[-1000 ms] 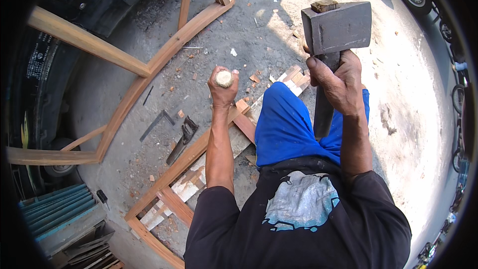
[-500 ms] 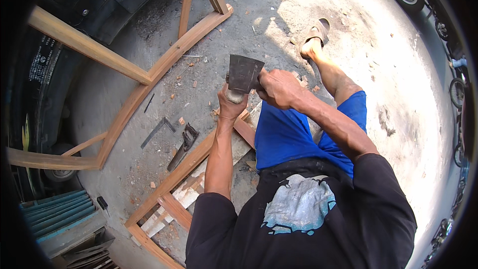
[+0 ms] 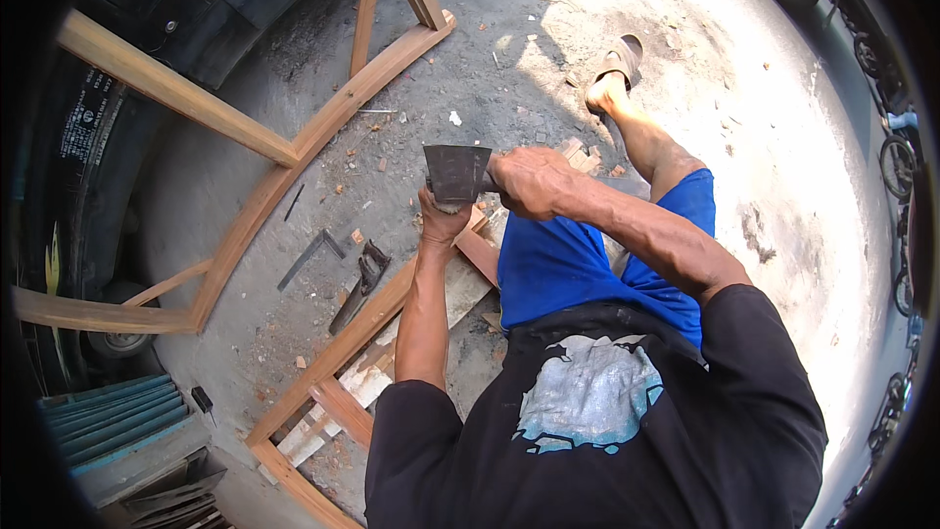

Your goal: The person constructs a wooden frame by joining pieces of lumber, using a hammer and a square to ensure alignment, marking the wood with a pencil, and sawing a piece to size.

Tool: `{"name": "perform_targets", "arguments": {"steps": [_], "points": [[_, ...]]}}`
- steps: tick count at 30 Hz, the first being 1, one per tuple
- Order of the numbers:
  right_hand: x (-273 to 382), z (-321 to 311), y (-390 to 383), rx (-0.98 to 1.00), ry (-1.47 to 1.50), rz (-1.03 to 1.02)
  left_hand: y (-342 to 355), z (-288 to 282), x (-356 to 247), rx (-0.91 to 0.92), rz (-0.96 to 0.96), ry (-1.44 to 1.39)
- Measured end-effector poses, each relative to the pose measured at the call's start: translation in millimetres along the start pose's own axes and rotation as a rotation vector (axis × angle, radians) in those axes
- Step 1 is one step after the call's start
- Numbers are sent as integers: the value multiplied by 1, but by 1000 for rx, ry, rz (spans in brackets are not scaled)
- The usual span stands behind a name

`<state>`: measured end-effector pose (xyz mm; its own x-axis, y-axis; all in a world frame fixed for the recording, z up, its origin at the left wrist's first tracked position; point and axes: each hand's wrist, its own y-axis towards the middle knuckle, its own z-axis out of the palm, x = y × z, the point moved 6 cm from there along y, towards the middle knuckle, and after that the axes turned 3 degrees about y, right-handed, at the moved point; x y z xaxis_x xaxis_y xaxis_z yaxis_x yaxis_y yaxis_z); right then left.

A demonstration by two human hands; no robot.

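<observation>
My right hand (image 3: 534, 183) is closed around the handle of a hatchet, and the dark, flared hatchet head (image 3: 457, 170) sits just left of its knuckles. Right under the head is my left hand (image 3: 444, 221), its fingers wrapped round something with a pale rounded end (image 3: 447, 207). The hatchet hides most of that held thing, so I cannot make out its kind. Both hands are above the corner of a wooden frame (image 3: 338, 351), which lies on the ground beside my legs.
A larger wooden frame (image 3: 250, 206) stands at the left, near a dark vehicle (image 3: 201, 15). A metal square (image 3: 305, 260) and a dark-handled tool (image 3: 364, 279) lie between the frames. Wood chips (image 3: 585, 157) are scattered about. Teal slats (image 3: 113, 421) are stacked at lower left.
The hatchet and my right hand have moved left and slightly down, toward me in the picture. My left hand has shifted a little left, and the pale rounded end shows less beneath the hatchet head.
</observation>
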<state>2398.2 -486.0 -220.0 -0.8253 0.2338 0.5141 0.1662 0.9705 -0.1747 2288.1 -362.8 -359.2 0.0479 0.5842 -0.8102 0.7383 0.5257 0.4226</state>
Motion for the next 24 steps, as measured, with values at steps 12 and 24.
{"name": "perform_targets", "arguments": {"steps": [12,24], "points": [[13,-62,-80,-398,646,-3,31,-24,31,-445,-283,-182],[8,-34,-49,-602,315,-171,5,12,-29,-176,22,-1]]}}
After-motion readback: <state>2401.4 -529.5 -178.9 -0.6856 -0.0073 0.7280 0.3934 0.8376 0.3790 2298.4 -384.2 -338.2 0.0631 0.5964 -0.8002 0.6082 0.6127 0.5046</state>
